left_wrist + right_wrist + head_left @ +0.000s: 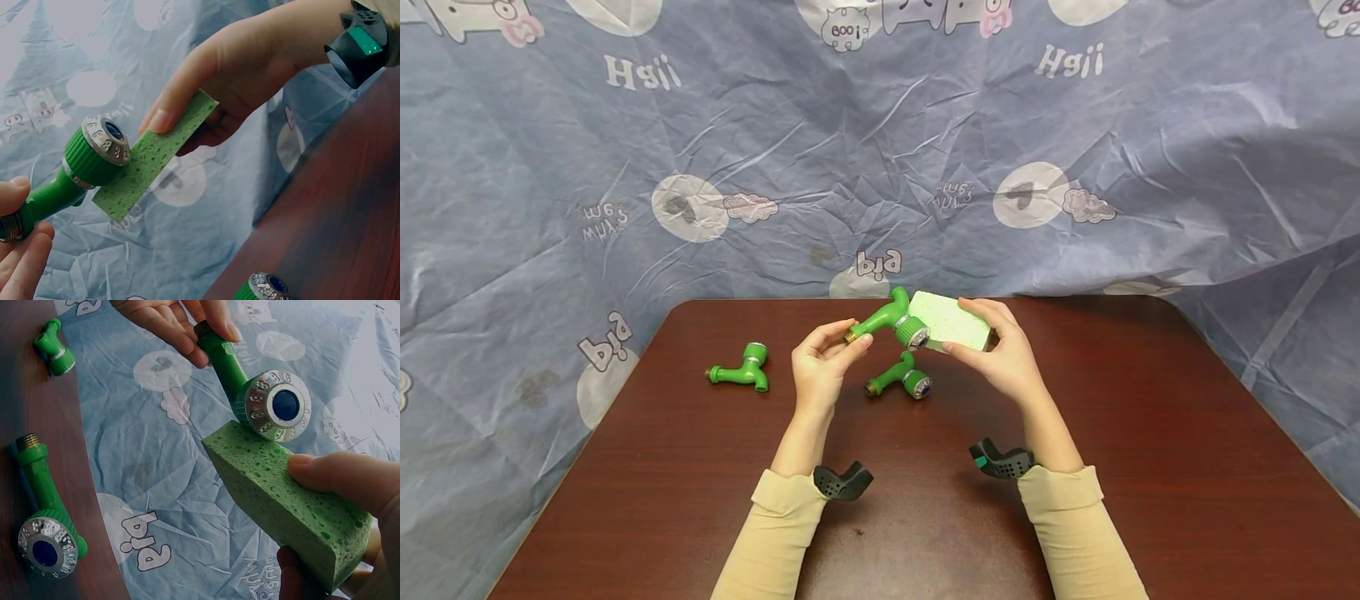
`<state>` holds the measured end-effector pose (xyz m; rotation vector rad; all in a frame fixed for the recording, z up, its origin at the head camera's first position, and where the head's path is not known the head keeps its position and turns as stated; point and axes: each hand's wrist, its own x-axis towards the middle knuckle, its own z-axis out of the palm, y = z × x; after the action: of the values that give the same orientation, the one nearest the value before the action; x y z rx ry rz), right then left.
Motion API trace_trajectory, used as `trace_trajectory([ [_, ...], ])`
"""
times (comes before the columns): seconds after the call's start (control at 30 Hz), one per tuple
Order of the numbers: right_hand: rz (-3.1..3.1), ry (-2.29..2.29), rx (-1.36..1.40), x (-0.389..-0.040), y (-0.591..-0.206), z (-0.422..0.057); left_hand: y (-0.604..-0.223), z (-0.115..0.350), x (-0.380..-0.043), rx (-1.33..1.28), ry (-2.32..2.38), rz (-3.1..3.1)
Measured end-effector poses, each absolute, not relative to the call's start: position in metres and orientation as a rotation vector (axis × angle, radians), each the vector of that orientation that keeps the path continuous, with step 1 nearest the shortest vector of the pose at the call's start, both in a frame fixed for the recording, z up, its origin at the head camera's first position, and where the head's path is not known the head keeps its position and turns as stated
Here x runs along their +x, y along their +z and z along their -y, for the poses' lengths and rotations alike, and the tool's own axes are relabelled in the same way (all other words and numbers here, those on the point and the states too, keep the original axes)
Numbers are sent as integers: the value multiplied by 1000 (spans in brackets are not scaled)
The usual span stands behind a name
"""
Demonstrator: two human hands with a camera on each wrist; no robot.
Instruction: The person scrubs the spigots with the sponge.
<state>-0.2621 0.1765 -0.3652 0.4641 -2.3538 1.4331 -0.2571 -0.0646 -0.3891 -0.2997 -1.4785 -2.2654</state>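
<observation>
Green tap (884,316) sits between the hands (820,365) (1006,354), pinched by the left.

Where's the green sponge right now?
In the head view, the green sponge is held up above the table by the right hand, just to the right of the raised green tap that the left hand grips.

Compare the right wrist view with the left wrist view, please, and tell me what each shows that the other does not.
Only the right wrist view shows the upper tap lying on the table.
Only the left wrist view shows the black wristband on the right wrist.
Both show the left hand holding a tap, the right hand holding a green sponge, the lower tap, partly cut off in the left wrist view, and the printed cloth.
</observation>
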Motion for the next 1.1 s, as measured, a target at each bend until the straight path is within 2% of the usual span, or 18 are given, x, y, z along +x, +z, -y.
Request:
trace_trajectory([
  [0.6, 2365, 1422, 395, -262, -365, -176, -389, 70, -255, -324, -2057, 1792],
  [0.87, 2364, 1439, 390, -261, -363, -175, -366, 71, -236, -309, -1928, 1892],
  [1.1, 2327, 1424, 367, -261, -361, -178, -364, 70, -236, -239, -1996, 1835],
])
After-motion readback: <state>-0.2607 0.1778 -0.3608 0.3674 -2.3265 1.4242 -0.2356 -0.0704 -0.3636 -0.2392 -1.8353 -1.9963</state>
